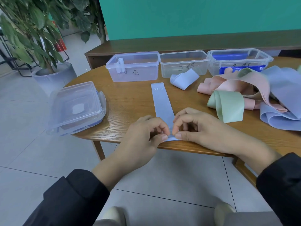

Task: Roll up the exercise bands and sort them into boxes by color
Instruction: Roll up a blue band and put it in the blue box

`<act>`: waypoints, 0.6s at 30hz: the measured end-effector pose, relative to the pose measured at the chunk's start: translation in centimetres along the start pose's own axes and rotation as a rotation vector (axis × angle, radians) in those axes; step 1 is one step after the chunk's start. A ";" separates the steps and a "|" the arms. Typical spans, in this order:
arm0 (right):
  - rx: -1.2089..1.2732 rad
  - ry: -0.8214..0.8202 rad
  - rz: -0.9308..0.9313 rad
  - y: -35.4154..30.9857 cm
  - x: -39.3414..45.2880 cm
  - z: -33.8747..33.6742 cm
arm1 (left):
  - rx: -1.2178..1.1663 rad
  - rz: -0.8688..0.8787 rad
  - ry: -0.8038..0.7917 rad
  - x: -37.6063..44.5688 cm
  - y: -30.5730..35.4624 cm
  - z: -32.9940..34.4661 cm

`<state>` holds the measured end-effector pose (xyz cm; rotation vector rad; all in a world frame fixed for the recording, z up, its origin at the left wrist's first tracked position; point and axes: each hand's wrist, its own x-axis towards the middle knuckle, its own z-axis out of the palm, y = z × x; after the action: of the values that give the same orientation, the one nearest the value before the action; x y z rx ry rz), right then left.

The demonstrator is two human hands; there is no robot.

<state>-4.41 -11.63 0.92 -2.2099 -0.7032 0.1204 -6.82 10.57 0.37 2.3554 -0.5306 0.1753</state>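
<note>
Left hand (147, 132) and right hand (193, 128) both pinch the near end of the flat pale-blue rubber band (162, 101) at the round wooden table's (130, 101) near edge.

Black sleeves (76, 191) — loose, bunched cuffs

A teal wall (195, 15) rises behind a dark wooden bench (179, 44). Pale grey floor tiles (24, 144) surround a potted plant (37, 30).

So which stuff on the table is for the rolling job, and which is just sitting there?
For the job:
- blue band, pinched by left hand and right hand
- three open boxes
- band pile

Just lying about:
- stacked lids
- potted plant
</note>
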 end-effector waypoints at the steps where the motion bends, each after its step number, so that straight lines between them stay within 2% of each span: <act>1: 0.003 -0.008 -0.020 0.0 -0.1 0.1 | -0.002 0.022 0.003 -0.1 -0.1 0.1; 9: -0.081 0.031 -0.102 0.3 -0.9 0.3 | 0.171 0.231 0.114 -0.7 -1.3 1.2; 18: -0.069 0.091 -0.054 0.0 -0.6 0.5 | 0.138 0.208 0.111 -0.3 -1.6 0.7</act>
<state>-5.07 -11.59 0.49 -2.2442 -0.7255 -0.0322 -6.45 11.30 -1.20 2.4029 -0.7285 0.4480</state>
